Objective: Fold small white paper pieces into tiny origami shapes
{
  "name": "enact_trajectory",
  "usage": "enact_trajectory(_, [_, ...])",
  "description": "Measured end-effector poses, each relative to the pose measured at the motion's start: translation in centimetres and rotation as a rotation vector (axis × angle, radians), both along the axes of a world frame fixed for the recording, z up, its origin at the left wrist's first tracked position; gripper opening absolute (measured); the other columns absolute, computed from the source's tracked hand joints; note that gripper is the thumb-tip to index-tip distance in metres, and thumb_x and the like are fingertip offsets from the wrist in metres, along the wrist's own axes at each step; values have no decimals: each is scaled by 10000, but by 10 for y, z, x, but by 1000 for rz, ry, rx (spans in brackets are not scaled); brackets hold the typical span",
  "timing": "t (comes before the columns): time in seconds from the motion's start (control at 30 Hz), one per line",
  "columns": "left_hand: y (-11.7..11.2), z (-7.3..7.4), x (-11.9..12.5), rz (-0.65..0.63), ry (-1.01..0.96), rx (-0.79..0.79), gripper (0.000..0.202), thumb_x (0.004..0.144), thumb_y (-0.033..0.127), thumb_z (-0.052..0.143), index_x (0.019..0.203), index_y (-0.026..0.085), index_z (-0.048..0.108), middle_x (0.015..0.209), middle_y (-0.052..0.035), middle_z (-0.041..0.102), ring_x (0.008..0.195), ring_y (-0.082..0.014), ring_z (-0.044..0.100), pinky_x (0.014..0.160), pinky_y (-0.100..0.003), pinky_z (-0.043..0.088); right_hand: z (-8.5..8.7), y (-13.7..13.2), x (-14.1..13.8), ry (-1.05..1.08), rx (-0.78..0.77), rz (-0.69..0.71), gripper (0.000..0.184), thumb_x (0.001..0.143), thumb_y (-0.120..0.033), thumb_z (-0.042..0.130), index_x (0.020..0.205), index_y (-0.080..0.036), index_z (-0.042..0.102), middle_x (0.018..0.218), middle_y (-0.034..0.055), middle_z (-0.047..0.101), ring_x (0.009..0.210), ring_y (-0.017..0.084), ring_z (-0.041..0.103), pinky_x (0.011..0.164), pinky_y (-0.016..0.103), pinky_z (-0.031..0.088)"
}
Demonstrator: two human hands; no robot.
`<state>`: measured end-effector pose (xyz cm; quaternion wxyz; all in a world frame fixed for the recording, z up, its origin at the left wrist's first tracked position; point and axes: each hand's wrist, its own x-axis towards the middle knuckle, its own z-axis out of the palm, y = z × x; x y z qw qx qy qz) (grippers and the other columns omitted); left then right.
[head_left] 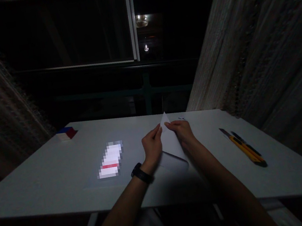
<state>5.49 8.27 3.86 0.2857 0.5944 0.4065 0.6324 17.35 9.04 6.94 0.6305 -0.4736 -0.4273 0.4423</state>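
A folded sheet of white paper (pixel 172 144) is held up between my hands over the table, its pointed tip facing away from me. My left hand (pixel 153 145) pinches the paper's left edge near that tip, thumb along the fold. On the opposite edge, my right hand (pixel 181 129) is closed with its thumb pressed on the paper; its other fingers are partly hidden behind the sheet. The lower end of the paper curls open toward me, with a loose flap showing. A dark watch (pixel 142 173) is on my left wrist.
A lit phone (pixel 110 160) with a blurred screen lies left of my hands on the white table (pixel 49 184). A coloured cube (pixel 67 133) stands at the back left. To the right lie a yellow utility knife (pixel 243 147) and a dark pen (pixel 245 142). Curtains flank the dark window.
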Motion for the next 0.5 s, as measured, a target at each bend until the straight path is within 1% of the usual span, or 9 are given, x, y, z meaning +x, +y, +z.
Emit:
enact_trajectory(0.13, [-1,2,2,-26,46,-4,291,805,329,541,1046,204,646,1026,-51,669,942,-182,617,833,-305,479,-1,1,2,19,-5,-44,301,434,-394,776,487,-142,620,464,5,583,422,121,492,431,249,379])
enact_trajectory(0.27, [0,1,2,-43,87,6,314,805,312,546,1093,212,619,1030,-55,666,907,-167,617,821,-296,472,-4,3,2,67,13,-78,283,435,-383,773,493,-150,623,464,5,583,419,125,494,419,250,385])
enact_trajectory(0.5, [3,-5,2,-38,26,-3,300,804,305,543,1070,202,633,1002,-60,676,873,-168,625,786,-291,484,-6,4,1,64,6,-86,268,466,-383,759,517,-152,632,496,20,611,439,145,526,441,268,415])
